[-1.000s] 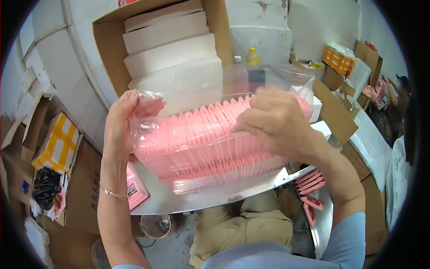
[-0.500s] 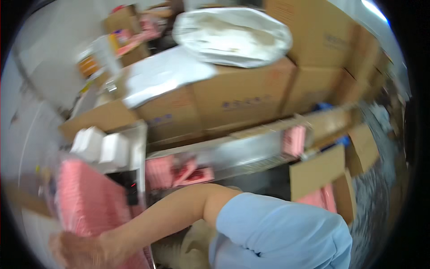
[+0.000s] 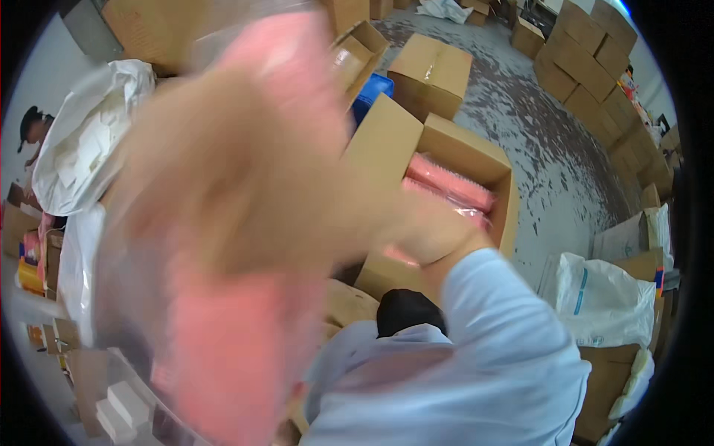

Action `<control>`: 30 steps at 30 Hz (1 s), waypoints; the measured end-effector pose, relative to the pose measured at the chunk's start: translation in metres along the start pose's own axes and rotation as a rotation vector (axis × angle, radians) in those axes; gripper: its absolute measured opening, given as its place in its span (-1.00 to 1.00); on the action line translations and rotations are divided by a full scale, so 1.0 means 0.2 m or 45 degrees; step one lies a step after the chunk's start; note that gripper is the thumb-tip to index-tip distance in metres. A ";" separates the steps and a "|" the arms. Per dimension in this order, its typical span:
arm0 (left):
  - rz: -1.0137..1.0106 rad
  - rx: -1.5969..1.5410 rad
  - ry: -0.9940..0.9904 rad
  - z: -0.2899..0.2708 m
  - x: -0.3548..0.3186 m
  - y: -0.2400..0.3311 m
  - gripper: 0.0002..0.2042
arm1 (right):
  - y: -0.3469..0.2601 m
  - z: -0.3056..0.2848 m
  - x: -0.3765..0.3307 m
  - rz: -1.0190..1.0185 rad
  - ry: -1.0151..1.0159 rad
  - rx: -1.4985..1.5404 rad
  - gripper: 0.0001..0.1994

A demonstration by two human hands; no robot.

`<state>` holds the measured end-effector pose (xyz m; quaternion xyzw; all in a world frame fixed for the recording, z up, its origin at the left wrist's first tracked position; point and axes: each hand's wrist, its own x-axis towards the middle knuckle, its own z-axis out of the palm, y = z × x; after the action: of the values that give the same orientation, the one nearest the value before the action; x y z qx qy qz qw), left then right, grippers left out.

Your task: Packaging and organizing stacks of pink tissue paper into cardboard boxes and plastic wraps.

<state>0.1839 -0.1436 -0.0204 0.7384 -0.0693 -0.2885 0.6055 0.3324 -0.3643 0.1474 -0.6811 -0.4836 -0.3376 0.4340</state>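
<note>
My right hand [image 3: 230,171], badly smeared by motion, reaches across from the lower right and grips a long pink pack in clear plastic [image 3: 227,357]. The pack shows above and below the hand. What the pink pieces inside are cannot be made out. Beyond my right forearm stands an open cardboard carton [image 3: 387,141], with similar plastic-wrapped pink packs [image 3: 450,182] lying in it. Only a small blurred bit of skin, perhaps my left hand [image 3: 297,390], shows beside the lower part of the held pack. Its fingers are hidden.
A closed carton [image 3: 431,67] and a blue object [image 3: 372,97] stand behind the open one. At left are a white sack [image 3: 89,149], white boxes [image 3: 123,409] and a person in a black cap [image 3: 33,126]. A white plastic bag [image 3: 602,297] lies at right; stacked cartons [image 3: 587,67] stand far right.
The view has swung right, toward the open carton. My right hand, earlier at the plastic-covered pink stack on the left, has come up with a pink pack in it.
</note>
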 end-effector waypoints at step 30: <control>-0.471 0.172 -0.064 -0.37 0.68 -0.08 -0.69 | 0.06 -1.48 -1.86 1.349 0.939 -1.278 -0.85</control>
<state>0.3288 -0.1375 -0.0743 0.7701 0.0333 -0.4079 0.4893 0.2180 -0.7729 -0.0659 -0.7776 0.2853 -0.4664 0.3105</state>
